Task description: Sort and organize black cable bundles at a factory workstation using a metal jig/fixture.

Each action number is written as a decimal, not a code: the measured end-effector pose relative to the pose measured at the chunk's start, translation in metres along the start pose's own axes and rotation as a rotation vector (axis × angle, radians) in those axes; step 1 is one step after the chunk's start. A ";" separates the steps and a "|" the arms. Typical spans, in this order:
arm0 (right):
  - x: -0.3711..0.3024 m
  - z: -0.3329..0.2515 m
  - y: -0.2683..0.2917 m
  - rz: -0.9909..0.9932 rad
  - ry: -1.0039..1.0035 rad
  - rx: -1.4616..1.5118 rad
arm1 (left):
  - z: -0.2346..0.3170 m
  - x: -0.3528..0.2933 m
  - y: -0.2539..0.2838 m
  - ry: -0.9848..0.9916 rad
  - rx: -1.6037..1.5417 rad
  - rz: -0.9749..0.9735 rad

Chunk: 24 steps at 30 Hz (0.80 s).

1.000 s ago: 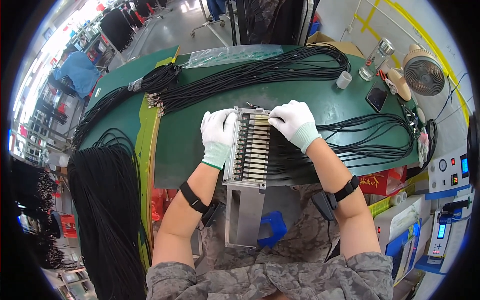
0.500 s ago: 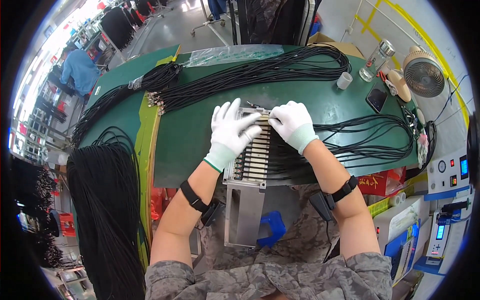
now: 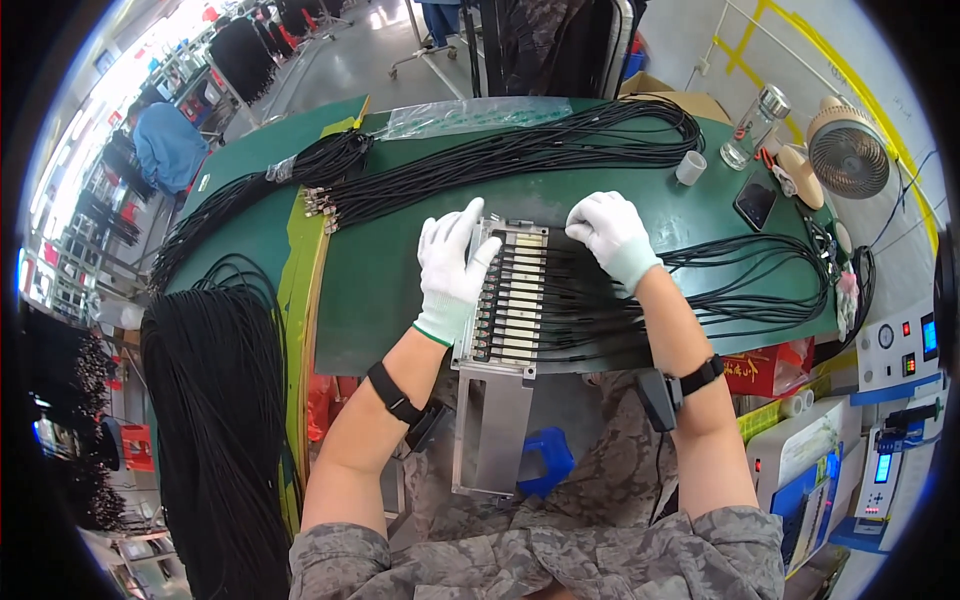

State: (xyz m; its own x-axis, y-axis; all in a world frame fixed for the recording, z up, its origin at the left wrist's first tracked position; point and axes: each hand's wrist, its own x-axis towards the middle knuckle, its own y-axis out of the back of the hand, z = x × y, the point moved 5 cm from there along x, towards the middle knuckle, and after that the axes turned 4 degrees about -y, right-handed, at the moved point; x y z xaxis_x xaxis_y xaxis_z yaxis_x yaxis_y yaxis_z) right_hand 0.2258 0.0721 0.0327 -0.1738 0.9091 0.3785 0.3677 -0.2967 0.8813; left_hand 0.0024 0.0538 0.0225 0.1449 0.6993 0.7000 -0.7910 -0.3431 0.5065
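A metal fixture [image 3: 516, 322] with a row of pale slots lies lengthwise on the green table in front of me. Thin black cables [image 3: 590, 318] are seated side by side in its slots and trail off to the right. My left hand [image 3: 450, 258], in a white glove, lies along the fixture's upper left side, thumb apart from the other fingers and holding nothing visible. To the right of the fixture's far end, my gloved right hand [image 3: 612, 235] is raised over the cables with its fingers curled together. Whatever those fingertips may hold is hidden.
A long cable bundle [image 3: 500, 150] crosses the back of the table, near a grey cup [image 3: 690, 168], glass bottle [image 3: 755, 128], phone [image 3: 755, 200] and fan [image 3: 848, 150]. A thick cable hank [image 3: 215, 420] hangs at left. A person in blue [image 3: 165, 145] is farther off.
My right hand has drawn away from the fixture's far end to the right. My left hand's fingers have pulled back from over the slots to its left side, uncovering the upper slots.
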 end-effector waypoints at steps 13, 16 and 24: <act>-0.005 -0.065 0.000 -0.051 0.241 0.351 | 0.009 0.004 0.002 -0.114 -0.330 -0.077; -0.004 -0.062 -0.002 -0.096 0.233 0.344 | 0.010 0.002 0.001 -0.083 -0.272 -0.116; -0.003 -0.059 -0.009 -0.323 -0.119 0.751 | 0.018 0.008 0.005 -0.261 -0.296 -0.142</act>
State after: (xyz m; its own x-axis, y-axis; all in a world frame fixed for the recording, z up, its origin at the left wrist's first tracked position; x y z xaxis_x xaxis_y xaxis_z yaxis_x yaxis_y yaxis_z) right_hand 0.1694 0.0544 0.0404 -0.2936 0.9534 0.0694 0.8362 0.2210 0.5019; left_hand 0.0103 0.0467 0.0395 0.3808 0.5312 0.7569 -0.8834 -0.0328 0.4675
